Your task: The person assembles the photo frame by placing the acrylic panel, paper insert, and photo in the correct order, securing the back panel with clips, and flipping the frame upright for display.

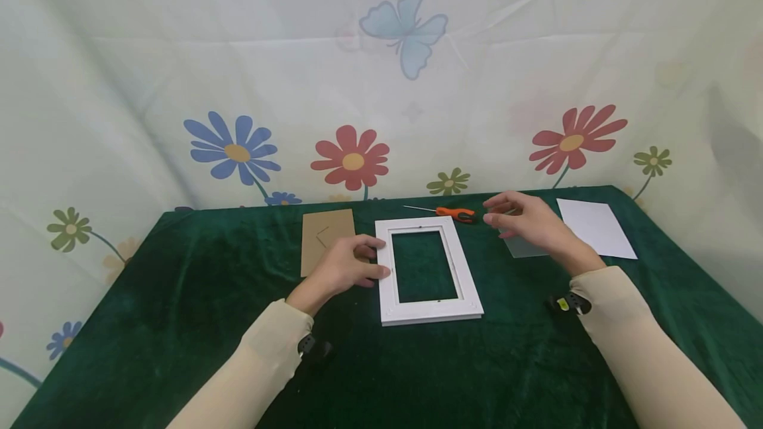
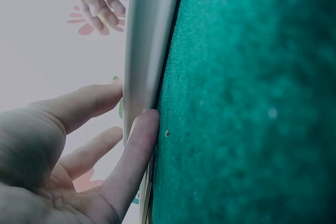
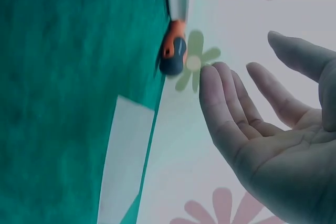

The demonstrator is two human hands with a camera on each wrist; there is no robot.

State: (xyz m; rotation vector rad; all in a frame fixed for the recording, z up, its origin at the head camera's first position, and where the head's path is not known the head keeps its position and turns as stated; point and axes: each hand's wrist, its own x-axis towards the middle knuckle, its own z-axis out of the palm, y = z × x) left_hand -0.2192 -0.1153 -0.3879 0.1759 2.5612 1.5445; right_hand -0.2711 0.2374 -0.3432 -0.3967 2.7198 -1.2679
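A white picture frame (image 1: 426,311) lies flat on a green cloth, its opening showing the cloth beneath. At its left side my left hand (image 1: 346,263) holds the edge between thumb and fingers; the left wrist view shows fingertips (image 2: 149,121) against the frame's side (image 2: 149,35). My right hand (image 1: 527,220) hovers above a clear, greyish sheet (image 1: 523,248), partly covering it. In the right wrist view the fingers of the right hand (image 3: 273,129) are loosely bent and hold nothing.
Behind the frame lies a screwdriver (image 1: 456,214) with an orange and black handle. A brown backing board (image 1: 316,234) sits left of the frame, partly behind my left hand. White paper (image 1: 599,227) lies at the right. A flowered curtain (image 1: 268,71) hangs behind the table.
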